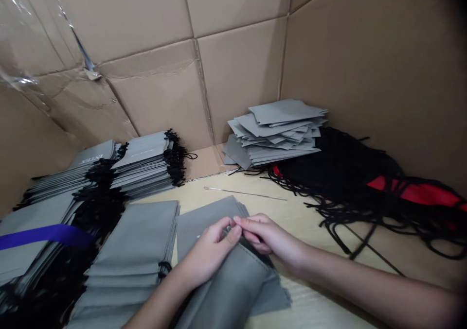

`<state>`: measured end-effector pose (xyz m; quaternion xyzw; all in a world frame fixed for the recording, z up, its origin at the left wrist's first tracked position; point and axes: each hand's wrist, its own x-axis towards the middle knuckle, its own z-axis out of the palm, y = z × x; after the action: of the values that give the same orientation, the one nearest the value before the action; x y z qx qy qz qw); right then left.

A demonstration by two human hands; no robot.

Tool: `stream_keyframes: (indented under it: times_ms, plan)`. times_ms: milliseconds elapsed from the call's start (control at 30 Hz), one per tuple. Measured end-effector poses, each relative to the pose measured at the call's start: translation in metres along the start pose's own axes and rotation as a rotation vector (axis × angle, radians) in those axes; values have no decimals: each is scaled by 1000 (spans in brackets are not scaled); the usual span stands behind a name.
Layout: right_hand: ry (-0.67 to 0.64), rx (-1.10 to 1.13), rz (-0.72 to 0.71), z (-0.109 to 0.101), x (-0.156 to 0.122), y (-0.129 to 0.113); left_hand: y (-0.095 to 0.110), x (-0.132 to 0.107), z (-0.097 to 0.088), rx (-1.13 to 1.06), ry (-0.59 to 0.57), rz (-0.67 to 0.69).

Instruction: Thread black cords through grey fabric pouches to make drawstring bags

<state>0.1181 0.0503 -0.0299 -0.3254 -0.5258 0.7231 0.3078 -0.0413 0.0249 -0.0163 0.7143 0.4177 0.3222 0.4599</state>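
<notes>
My left hand (209,251) and my right hand (264,236) meet over a grey fabric pouch (233,280) lying on the light wooden table (314,300). Both hands pinch the pouch's top edge between fingers and thumb. A small light thing shows just left of my left fingers; I cannot make out what it is. The pouch rests on a short stack of like pouches (204,222). A thin metal needle-like rod (244,193) lies on the table just beyond my hands.
Stacks of grey pouches with black drawstrings (146,164) fill the left side, one crossed by a blue band (47,234). A loose pile of grey pouches (277,132) sits at the back. Black cords (346,183) with red fabric (416,190) lie right. Cardboard walls (365,52) surround everything.
</notes>
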Motion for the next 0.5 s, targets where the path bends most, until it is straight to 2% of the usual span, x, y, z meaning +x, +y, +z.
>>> stream_keyframes:
  times_ms: [100,167,233,333,433,500]
  plan:
    - [2,-82,-35,1,3,7,4,-3,-1,298,73,-17]
    - [-1,-141,-88,1,4,12,5,-4,-1,394,76,-6]
    - [-26,-162,-121,2,3,14,5,-5,-2,371,56,54]
    - [-51,-42,-107,5,-3,10,5,-7,-1,288,33,147]
    - [-22,121,-67,11,-11,2,5,-10,2,249,36,174]
    - [3,147,-37,15,-17,-2,6,-11,4,251,37,175]
